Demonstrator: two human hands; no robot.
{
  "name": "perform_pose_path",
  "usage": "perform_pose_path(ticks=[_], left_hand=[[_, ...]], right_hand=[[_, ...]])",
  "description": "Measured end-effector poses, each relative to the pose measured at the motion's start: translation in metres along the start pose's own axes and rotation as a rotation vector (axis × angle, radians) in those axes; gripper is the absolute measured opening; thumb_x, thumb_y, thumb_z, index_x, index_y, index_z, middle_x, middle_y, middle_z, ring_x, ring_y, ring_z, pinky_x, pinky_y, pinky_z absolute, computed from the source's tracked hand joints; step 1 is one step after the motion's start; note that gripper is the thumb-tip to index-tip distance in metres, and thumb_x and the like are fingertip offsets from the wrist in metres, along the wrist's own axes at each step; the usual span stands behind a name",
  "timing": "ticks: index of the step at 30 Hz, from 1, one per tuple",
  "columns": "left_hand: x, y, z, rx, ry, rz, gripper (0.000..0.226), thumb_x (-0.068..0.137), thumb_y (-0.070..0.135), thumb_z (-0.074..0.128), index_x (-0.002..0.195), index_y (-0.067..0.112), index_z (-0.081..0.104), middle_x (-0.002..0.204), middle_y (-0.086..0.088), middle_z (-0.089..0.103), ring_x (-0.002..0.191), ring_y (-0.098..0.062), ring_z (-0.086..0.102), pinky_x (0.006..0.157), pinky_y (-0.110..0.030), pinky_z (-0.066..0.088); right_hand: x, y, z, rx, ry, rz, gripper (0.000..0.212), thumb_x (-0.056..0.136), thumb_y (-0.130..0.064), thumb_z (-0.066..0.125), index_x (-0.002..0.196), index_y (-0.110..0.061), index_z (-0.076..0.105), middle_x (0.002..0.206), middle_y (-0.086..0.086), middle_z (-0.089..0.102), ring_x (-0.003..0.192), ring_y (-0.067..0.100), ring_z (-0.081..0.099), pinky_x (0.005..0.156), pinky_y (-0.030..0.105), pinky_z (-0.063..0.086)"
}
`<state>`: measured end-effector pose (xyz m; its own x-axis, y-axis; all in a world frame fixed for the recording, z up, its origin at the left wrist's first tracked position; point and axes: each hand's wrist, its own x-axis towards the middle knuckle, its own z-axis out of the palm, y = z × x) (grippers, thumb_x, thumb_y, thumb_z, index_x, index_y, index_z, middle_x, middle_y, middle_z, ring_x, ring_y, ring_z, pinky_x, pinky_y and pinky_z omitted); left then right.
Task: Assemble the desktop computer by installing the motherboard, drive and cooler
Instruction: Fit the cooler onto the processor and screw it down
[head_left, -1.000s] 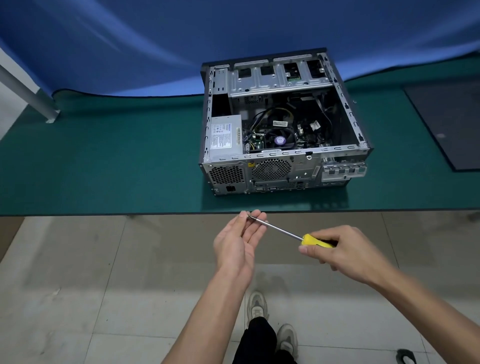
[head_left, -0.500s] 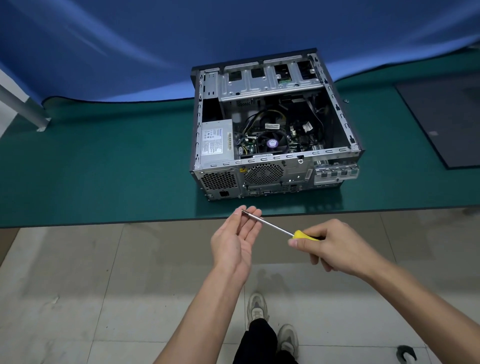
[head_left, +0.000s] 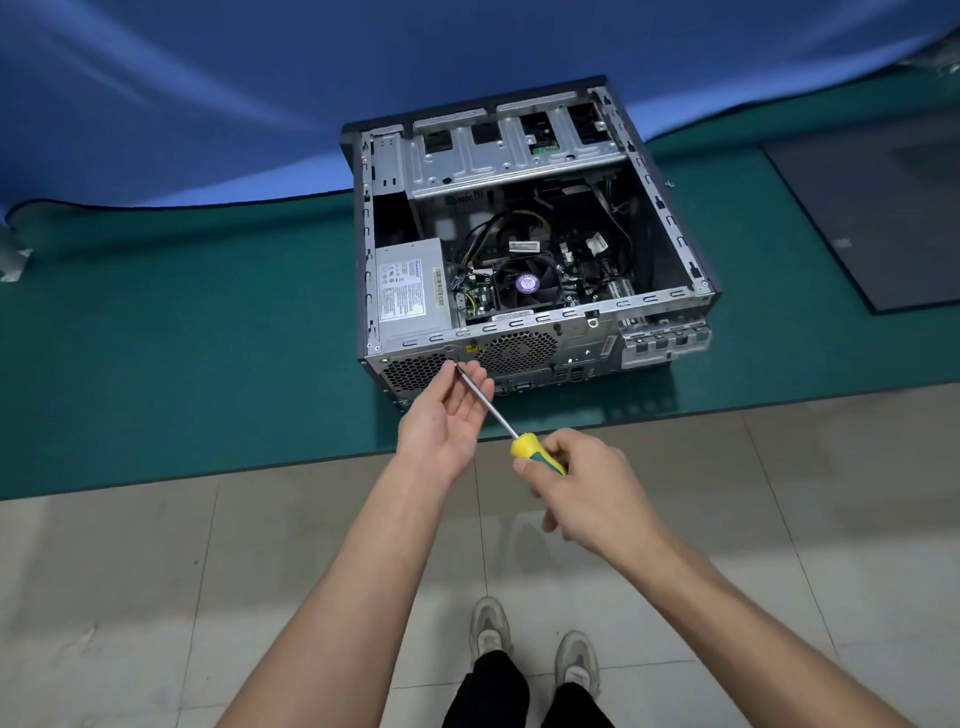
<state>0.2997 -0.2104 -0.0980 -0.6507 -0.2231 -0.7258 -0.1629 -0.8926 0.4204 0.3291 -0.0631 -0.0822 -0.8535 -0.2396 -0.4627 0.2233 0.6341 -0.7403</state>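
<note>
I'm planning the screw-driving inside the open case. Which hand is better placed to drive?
Probably the right hand: it grips the screwdriver by the handle. The left hand lies open under the shaft near the tip, in front of the case, free to steady it.

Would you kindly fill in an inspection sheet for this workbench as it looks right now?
Surface: green mat over the bench, blue cloth behind.
Job's things: open computer case lying on the mat; cooler fan and power supply inside; screwdriver in hand.
Clutter: dark panel on the mat at the right.
Grippers: right hand grips the yellow handle; left hand, fingers straight, touches the shaft near its tip.
Cables: black and yellow wires bundled inside the case.
Surroundings: tiled floor, the person's shoes below.
</note>
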Motion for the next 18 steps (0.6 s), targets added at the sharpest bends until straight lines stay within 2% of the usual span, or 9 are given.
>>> perform_pose_path(ticks=[2, 4, 8, 18], left_hand=[[0.006, 0.006, 0.0, 0.018, -0.004, -0.021, 0.017, 0.095, 0.012, 0.053, 0.087, -0.003, 0.059, 0.065, -0.011, 0.069, 0.058, -0.017, 0.069, 0.052, -0.028, 0.057], [0.01, 0.011, -0.002, 0.043, -0.003, -0.033, 0.016, 0.094, 0.01, 0.053, 0.09, -0.003, 0.059, 0.066, -0.012, 0.07, 0.06, -0.019, 0.069, 0.052, -0.028, 0.057], [0.015, 0.015, -0.007, 0.111, -0.01, -0.041, 0.016, 0.095, 0.009, 0.052, 0.089, -0.004, 0.059, 0.067, -0.012, 0.07, 0.065, -0.019, 0.068, 0.054, -0.028, 0.057], [0.012, 0.019, -0.006, 0.164, -0.034, -0.02, 0.015, 0.094, 0.007, 0.053, 0.089, -0.005, 0.061, 0.068, -0.013, 0.07, 0.062, -0.02, 0.07, 0.053, -0.029, 0.057]], right_hand=[[0.002, -0.002, 0.01, 0.04, 0.04, 0.023, 0.015, 0.087, -0.035, 0.062, 0.083, -0.02, 0.059, 0.076, 0.002, 0.065, 0.068, 0.027, 0.066, 0.065, 0.043, 0.055], [0.003, -0.003, 0.019, 0.074, 0.066, 0.045, 0.014, 0.086, -0.036, 0.062, 0.081, -0.023, 0.06, 0.073, 0.001, 0.065, 0.067, 0.026, 0.066, 0.065, 0.044, 0.055], [0.0, -0.003, 0.032, 0.095, 0.107, 0.063, 0.019, 0.087, -0.036, 0.061, 0.075, -0.021, 0.058, 0.068, 0.002, 0.063, 0.063, 0.026, 0.065, 0.062, 0.041, 0.054], [-0.007, -0.002, 0.039, 0.124, 0.16, 0.045, 0.013, 0.088, -0.035, 0.061, 0.079, -0.026, 0.059, 0.07, 0.0, 0.063, 0.066, 0.024, 0.064, 0.065, 0.038, 0.052]])
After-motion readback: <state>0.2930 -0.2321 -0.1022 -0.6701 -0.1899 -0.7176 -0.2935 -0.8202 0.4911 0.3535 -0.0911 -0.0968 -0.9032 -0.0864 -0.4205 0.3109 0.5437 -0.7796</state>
